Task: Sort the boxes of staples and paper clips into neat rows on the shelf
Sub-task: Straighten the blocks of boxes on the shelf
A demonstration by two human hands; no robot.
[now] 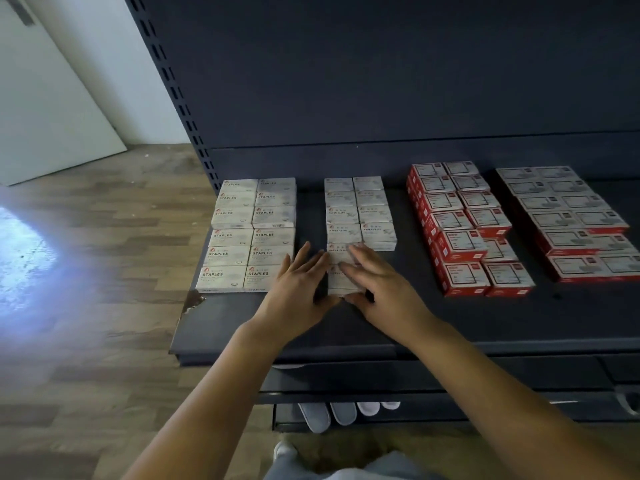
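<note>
On the dark shelf white staples boxes lie in two neat columns at the left. White paper clip boxes form two columns in the middle. My left hand and my right hand flank the front paper clip box of the left column. Straight fingers of both hands press its sides and top, and both thumbs touch its front edge. The right column ends further back than the left one.
Red-and-white boxes sit in two stacked columns right of centre, and a wider red-and-white group lies at the far right. A dark back panel rises behind. Wooden floor lies left; white slippers show under the shelf.
</note>
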